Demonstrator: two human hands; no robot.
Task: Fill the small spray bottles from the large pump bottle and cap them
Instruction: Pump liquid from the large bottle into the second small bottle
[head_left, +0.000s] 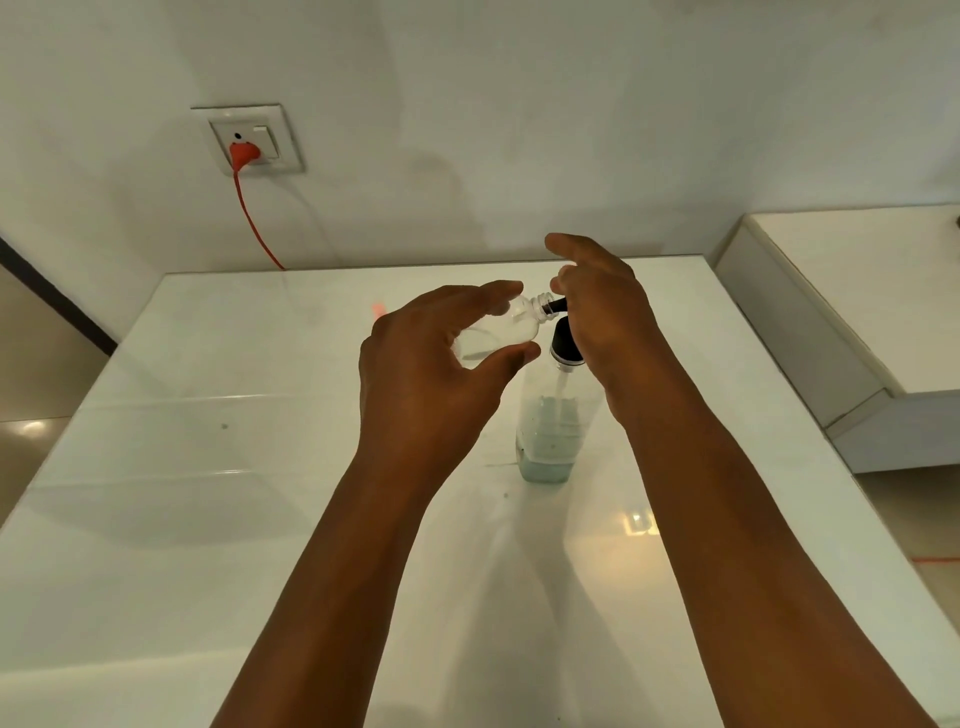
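Left hand (431, 374) clamped around a small clear spray bottle (498, 332), thumb beneath at 6 o'clock, fingers over the top, bottle tipped sideways with its open threaded neck aimed toward 3 o'clock. Neck mouth right against the black nozzle (556, 305) of the pump. Little or no liquid to be made out inside the small bottle (too glassy and blurred to tell).

Right hand (605, 306) laid over the pump head (566, 345) from above, palm down, fingers loosely curled and slightly spread rather than wrapped tight; underside hidden, so true contact with the pump top cannot be told.

Below, at 6 o'clock from the right hand, a large clear pump bottle (550, 431) standing upright on the white glossy table (208, 467), roughly a third full of pale greenish liquid, dip tube visible down the middle.

Farther out: at 10 o'clock on the wall, a white socket plate (270, 130) with an orange plug (244, 154) and an orange cord (254, 218) dropping behind the table's far edge. At 3 o'clock, a separate white ledge (857, 270), well apart from the bottles.
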